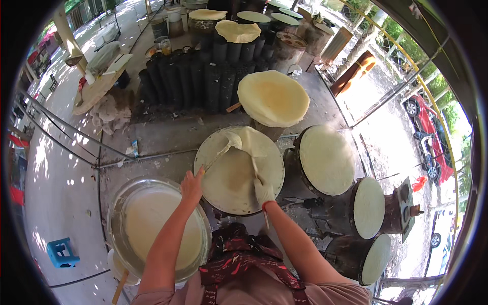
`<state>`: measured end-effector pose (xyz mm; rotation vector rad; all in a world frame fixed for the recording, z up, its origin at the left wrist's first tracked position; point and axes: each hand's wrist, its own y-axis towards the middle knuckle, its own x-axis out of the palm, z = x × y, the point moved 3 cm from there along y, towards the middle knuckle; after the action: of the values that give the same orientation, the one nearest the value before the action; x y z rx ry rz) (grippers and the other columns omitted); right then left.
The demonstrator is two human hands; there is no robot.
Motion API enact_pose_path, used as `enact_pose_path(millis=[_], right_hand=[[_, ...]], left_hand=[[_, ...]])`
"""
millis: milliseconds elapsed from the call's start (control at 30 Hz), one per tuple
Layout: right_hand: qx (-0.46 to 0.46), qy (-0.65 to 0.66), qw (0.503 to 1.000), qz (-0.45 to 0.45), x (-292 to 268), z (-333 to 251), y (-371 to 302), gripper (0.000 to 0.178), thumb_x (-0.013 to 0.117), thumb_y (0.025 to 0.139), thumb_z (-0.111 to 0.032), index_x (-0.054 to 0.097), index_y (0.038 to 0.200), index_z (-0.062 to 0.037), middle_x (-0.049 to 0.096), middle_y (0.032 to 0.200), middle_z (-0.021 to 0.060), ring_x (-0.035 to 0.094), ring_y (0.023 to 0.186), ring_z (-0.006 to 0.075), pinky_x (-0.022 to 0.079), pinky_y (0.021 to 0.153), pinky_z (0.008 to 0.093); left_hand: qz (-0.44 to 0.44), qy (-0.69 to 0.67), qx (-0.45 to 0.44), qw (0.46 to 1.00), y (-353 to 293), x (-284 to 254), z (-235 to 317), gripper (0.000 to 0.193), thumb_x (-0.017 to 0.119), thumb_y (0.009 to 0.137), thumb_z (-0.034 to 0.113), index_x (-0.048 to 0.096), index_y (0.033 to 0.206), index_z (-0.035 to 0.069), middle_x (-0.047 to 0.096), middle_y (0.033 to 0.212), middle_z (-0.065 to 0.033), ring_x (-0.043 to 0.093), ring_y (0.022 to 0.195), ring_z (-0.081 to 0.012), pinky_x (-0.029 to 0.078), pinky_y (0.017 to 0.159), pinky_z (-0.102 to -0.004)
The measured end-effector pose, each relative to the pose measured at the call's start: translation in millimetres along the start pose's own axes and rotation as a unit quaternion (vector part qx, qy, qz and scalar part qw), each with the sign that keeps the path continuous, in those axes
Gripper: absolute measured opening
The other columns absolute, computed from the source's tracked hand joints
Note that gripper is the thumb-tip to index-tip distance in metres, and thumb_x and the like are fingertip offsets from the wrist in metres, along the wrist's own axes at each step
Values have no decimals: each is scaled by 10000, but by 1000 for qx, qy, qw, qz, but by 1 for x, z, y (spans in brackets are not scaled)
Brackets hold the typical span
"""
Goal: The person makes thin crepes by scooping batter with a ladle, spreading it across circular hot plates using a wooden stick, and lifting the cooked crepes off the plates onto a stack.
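Note:
A round griddle (207, 195) stands in front of me, with pale batter (251, 140) spread over its far part and a browner patch in the middle. My left hand (192, 187), bare, is closed round the handle of a batter-coated ladle (233, 141), its head over the griddle's far side. In a white glove, my right hand (264, 192) grips a thin wooden spreader (254, 163); its far end meets the batter and its handle sticks out behind my wrist. Left of the griddle is a wide metal basin (118, 203) of pale batter (157, 218).
Several batter-covered griddles (328, 160) stand on drum stoves at the right. Ahead, a large thin pancake (273, 99) lies on a round support, before stacked black cylinders (178, 76). A blue stool (63, 252) and a wooden handle (120, 287) are at the left.

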<state>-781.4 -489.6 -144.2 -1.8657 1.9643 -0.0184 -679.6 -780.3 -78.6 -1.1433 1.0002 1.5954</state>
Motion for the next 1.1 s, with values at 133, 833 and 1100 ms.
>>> enact_pose_path(millis=[133,833,1100], right_hand=[[102,-70,981,-148,-6,-71,-23,349,536,884,-241,634,1187,-98,587,635,1,506,518,113,429,502,271],[-171,-270,872,-371,-4,-52,41,371,558,875,-286,638,1171,-76,677,864,98,573,727,139,468,709,276],[-448,-196,813,-316,13,-67,76,328,571,864,-304,665,1129,-135,680,862,35,587,670,101,471,609,237]], left_hand=[[-28,-7,-43,999,-37,-15,-40,602,531,781,-6,468,1331,231,454,932,-149,559,820,-335,468,655,-438],[61,-184,-209,959,-163,-39,-27,511,557,794,13,525,1287,143,527,880,-109,575,809,-264,472,714,-415],[121,-499,-474,715,-187,-37,19,383,536,855,56,507,1234,10,454,628,-9,424,417,-100,350,394,-247]])
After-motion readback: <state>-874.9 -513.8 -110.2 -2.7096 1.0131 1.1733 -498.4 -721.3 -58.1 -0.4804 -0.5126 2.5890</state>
